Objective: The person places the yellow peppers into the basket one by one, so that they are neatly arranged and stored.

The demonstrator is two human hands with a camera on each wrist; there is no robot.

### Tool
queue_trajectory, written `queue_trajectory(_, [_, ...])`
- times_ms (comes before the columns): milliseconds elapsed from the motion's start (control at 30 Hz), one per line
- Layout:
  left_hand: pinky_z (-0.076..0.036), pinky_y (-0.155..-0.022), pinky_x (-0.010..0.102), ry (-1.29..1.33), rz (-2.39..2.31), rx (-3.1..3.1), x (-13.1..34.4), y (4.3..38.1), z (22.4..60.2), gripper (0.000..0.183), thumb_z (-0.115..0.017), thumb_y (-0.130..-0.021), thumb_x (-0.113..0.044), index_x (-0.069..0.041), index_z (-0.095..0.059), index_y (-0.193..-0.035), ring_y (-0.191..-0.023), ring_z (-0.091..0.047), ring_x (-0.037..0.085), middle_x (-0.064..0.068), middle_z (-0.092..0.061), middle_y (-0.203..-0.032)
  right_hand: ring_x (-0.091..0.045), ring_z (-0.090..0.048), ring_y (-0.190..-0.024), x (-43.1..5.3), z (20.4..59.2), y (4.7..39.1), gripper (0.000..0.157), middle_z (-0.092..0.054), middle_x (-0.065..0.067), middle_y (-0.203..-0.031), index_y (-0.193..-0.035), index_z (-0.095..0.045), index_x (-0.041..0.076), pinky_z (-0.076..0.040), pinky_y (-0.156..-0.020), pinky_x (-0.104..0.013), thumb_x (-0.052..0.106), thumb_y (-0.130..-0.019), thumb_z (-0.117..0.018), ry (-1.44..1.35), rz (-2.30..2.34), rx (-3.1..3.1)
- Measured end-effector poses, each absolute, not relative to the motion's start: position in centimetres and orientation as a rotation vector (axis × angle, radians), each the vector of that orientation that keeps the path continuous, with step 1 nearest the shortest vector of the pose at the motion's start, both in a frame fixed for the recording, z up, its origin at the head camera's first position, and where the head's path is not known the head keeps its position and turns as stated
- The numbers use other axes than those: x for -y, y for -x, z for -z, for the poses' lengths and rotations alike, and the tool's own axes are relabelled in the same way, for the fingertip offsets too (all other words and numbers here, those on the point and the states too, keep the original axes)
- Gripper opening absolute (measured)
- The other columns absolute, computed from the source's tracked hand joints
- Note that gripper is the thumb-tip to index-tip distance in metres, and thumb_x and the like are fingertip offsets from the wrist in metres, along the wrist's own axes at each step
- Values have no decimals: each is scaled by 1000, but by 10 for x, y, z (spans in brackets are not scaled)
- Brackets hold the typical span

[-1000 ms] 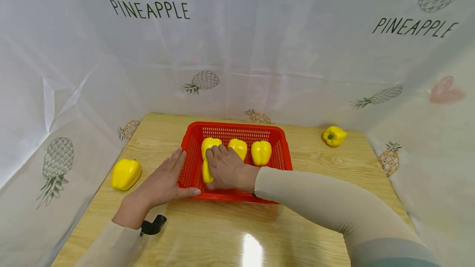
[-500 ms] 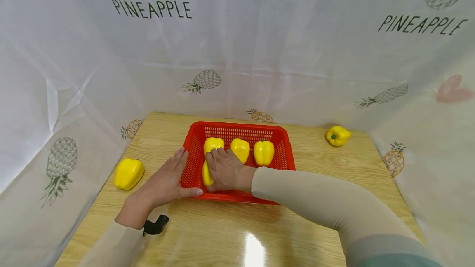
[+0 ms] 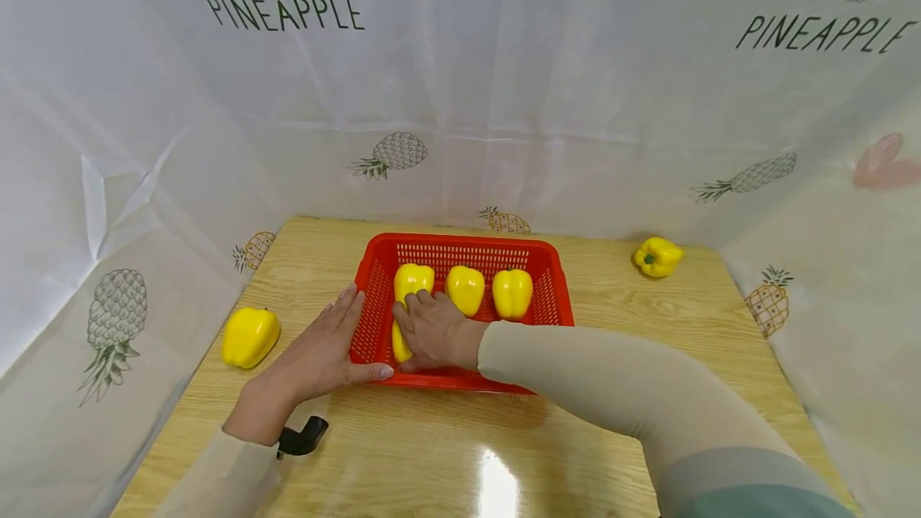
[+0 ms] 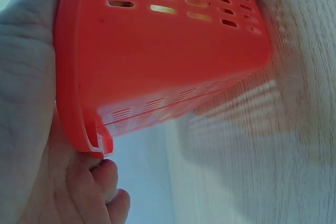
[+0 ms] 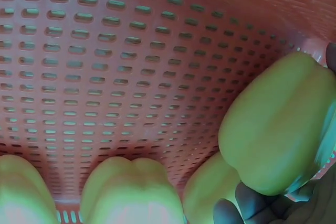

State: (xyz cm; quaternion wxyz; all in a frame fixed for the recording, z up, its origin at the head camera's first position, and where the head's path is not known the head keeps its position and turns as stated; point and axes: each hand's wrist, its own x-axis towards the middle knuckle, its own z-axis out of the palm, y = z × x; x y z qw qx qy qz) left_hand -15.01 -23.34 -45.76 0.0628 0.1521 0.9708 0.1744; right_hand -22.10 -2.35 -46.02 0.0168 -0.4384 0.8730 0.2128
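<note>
Down inside the front left of the red basket [image 3: 460,241], my right hand [image 3: 437,332] grips a yellow bell pepper [image 3: 400,342]. In the right wrist view, fingertips touch both ends of this pepper [image 5: 278,124], and its far side is hidden. Three more yellow bell peppers stand in a row along the basket's back: a left one [image 3: 413,278], a middle one [image 3: 464,291] and a right one [image 3: 512,292]. My left hand [image 3: 316,350] rests on the basket's front left corner, fingers straight along the left rim, thumb on the front rim. The left wrist view shows the basket's perforated wall [image 4: 168,45] beside the palm.
A yellow bell pepper [image 3: 250,337] lies on the wooden table [image 3: 388,446] left of the basket. Another yellow bell pepper [image 3: 658,257] lies on its side at the back right. A white curtain [image 3: 540,86] with pineapple prints encloses the table's back and sides.
The right hand has eased slightly left and its knuckles are a little lower, with the pepper still under it in the basket. The left hand stays on the corner. The head view has shifted slightly.
</note>
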Motion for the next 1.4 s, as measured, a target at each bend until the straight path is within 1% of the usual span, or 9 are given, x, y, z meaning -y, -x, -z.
queue_trajectory(200, [-20, -129, 61, -448, -529, -2937, 233, 150, 457, 137, -66, -79, -87, 8, -17, -165, -162, -17, 43, 24, -10, -176, -19, -57, -110, 25, 460, 222, 85, -59, -3, -120, -143, -44, 16, -57, -97, -33, 85, -93, -44, 1342, -633, -2706])
queue_trajectory(400, [-21, -129, 61, -445, -533, -2936, 233, 150, 456, 135, -70, -81, -82, 8, -16, -165, -162, -18, 43, 24, -9, -176, -19, -57, -107, 24, 457, 221, 88, -58, -4, -119, -146, -44, 13, -58, -94, -31, 85, -94, -43, 1353, -649, -2692])
queue_trajectory(500, [-21, -129, 61, -443, -529, -2937, 233, 150, 457, 135, -70, -81, -82, 8, -16, -165, -162, -18, 43, 24, -9, -176, -19, -57, -106, 22, 456, 220, 89, -59, -4, -119, -147, -45, 12, -59, -93, -29, 84, -95, -43, 1371, -662, -2692])
queue_trajectory(733, [-21, -130, 61, -440, -528, -2936, 232, 150, 457, 133, -72, -81, -80, 8, -16, -165, -162, -18, 43, 24, -9, -176, -18, -57, -101, 21, 456, 219, 83, -60, -5, -115, -141, -48, 11, -57, -90, -24, 82, -97, -43, 1422, -663, -2690])
queue_trajectory(900, [-20, -130, 61, -437, -533, -2929, 231, 150, 456, 132, -72, -82, -78, 9, -15, -165, -162, -17, 43, 24, -9, -176, -19, -58, -101, 22, 459, 219, 82, -59, -5, -115, -139, -48, 11, -58, -90, -25, 81, -97, -43, 1432, -645, -2699])
queue_trajectory(1167, [-20, -130, 61, -433, -529, -2928, 232, 150, 457, 133, -71, -82, -80, 9, -16, -165, -162, -17, 43, 25, -11, -175, -19, -58, -104, 19, 460, 217, 83, -59, -5, -121, -146, -45, 12, -59, -91, -28, 79, -99, -40, 1433, -634, -2713])
queue_trajectory(1400, [-19, -130, 61, -431, -551, -2920, 232, 149, 455, 134, -70, -82, -80, 9, -15, -165, -162, -17, 43, 25, -10, -175, -21, -56, -112, 18, 458, 218, 90, -57, -6, -130, -155, -39, 10, -57, -96, -31, 81, -99, -36, 1461, -704, -2727])
